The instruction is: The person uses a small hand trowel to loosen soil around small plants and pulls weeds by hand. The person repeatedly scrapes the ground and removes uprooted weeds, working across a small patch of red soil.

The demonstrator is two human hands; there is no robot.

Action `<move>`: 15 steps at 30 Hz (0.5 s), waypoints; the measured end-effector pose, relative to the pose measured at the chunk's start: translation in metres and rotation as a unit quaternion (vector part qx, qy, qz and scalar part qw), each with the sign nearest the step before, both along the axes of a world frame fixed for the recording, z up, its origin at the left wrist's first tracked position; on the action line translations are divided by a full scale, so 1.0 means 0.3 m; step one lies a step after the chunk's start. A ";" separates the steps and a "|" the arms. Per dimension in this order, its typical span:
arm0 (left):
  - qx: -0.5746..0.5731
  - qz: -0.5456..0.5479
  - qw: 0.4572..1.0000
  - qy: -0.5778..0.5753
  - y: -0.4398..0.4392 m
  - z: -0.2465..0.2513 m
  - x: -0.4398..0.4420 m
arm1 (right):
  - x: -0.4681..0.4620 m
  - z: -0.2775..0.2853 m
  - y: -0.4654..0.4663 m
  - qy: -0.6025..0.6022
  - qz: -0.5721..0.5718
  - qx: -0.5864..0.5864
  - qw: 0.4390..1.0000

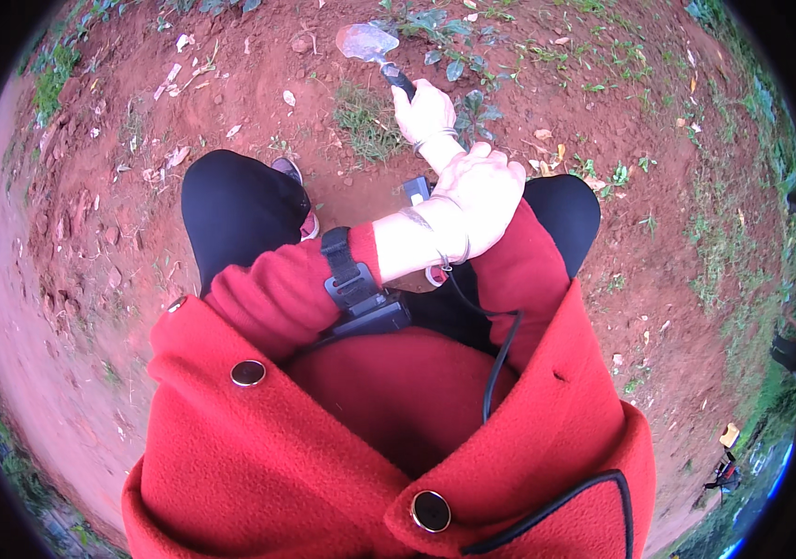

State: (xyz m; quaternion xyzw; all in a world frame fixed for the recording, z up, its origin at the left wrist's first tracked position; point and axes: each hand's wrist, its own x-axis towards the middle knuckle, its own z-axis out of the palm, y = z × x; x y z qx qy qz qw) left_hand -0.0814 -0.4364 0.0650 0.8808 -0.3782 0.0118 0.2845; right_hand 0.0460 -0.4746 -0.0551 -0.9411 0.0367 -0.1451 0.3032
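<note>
A hand trowel (368, 43) with a soil-stained metal blade points away to the upper left. Around its black handle (398, 80), my right hand (427, 114) is closed. My left hand (485, 183) crosses over and grips my right forearm, hiding part of it. Below the blade, a tuft of grass (368, 124) lies on the reddish soil. Dark leafy plants (440, 31) grow beside the blade, and another plant (475, 117) stands right of my right hand. Whether the blade touches the soil I cannot tell.
Strapped to my left forearm is a black device (373, 314); another small device (417, 189) shows near my right wrist. A cable (503, 356) runs down my front. Dry leaves (546, 168) and pale scraps (169, 78) litter the ground. A yellow object (729, 435) lies far right.
</note>
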 end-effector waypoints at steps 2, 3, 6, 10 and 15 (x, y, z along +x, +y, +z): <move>-0.032 0.021 0.999 -0.025 0.014 -0.004 0.002 | 0.000 -0.002 -0.004 0.001 0.006 -0.007 1.000; -0.038 0.026 0.999 -0.025 0.022 -0.006 -0.003 | -0.001 -0.002 -0.004 0.001 -0.002 -0.017 1.000; 0.052 -0.033 0.998 0.025 0.064 -0.011 0.017 | -0.009 -0.002 0.001 0.009 -0.002 -0.029 1.000; -0.070 -0.027 0.997 0.034 0.066 -0.026 -0.008 | -0.024 -0.008 0.008 0.011 0.014 -0.048 0.999; -0.191 -0.041 0.932 0.306 0.041 -0.028 -0.053 | -0.031 -0.006 -0.021 0.017 0.004 -0.076 0.997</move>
